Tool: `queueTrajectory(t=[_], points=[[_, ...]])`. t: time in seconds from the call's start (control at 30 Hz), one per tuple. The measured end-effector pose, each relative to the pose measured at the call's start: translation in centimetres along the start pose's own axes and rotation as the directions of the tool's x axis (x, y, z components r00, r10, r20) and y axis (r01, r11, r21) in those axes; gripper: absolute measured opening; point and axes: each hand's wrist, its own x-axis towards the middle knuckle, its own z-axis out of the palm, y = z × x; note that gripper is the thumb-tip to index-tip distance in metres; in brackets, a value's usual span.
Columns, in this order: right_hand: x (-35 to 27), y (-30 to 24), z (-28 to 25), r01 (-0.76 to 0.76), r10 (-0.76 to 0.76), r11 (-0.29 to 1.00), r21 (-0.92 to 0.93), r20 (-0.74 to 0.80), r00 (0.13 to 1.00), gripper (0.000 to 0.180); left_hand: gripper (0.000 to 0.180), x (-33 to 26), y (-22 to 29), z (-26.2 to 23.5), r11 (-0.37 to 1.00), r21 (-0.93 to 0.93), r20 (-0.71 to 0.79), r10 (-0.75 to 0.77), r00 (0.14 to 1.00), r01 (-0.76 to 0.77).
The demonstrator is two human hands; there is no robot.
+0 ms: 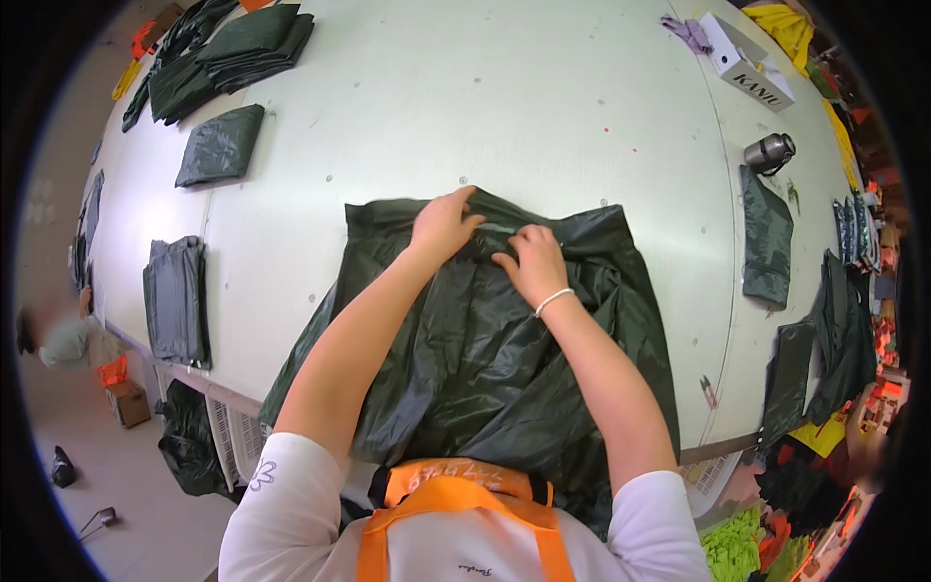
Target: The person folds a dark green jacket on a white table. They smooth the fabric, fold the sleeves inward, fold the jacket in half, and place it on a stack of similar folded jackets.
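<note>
A dark green, shiny waterproof garment (456, 339) lies spread in front of me, its wide upper band on the table and its lower part draping over the near edge towards my body. My left hand (444, 228) is at the middle of the upper band, fingers bent on a fold at its top edge. Just right of it and a little nearer, my right hand (536, 262) has its thumb and fingers curled on the bunched cloth. A light bracelet (553, 302) circles the right wrist. The fabric directly under both palms is hidden.
Folded dark green garments lie at the left (176, 301), upper left (221, 145) and right (766, 238) of the white table (407, 97). A bigger pile (252, 44) sits far left. At right are a metal flask (769, 153), a white box (742, 63) and small thread snips (709, 392).
</note>
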Motion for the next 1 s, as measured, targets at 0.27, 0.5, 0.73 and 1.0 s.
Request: queueTrajectory(t=[0.27, 0.5, 0.73, 1.0], points=[[2.6, 0.8, -0.1, -0.094, 0.104, 0.987, -0.128, 0.077, 0.992, 0.035, 0.058, -2.5, 1.7, -0.9, 0.903, 0.412, -0.181, 0.210, 0.961, -0.120], [6.9, 1.1, -0.8, -0.248, 0.303, 0.934, -0.257, 0.206, 0.930, 0.042, 0.048, -5.1, 3.3, 2.1, 0.845, 0.277, 0.000, 0.476, 0.880, -0.457], [5.4, 1.8, -3.1, -0.166, 0.235, 0.940, -0.297, 0.213, 0.948, 0.019, 0.056, -3.4, 6.0, 3.8, 0.887, 0.324, -0.020, 0.355, 0.935, -0.330], [3.8, 4.1, -4.7, -0.107, 0.086, 0.966, -0.235, -0.094, 0.992, 0.020, 0.035, 0.9, 8.1, 6.3, 0.861, 0.361, 0.031, 0.373, 0.927, -0.359]])
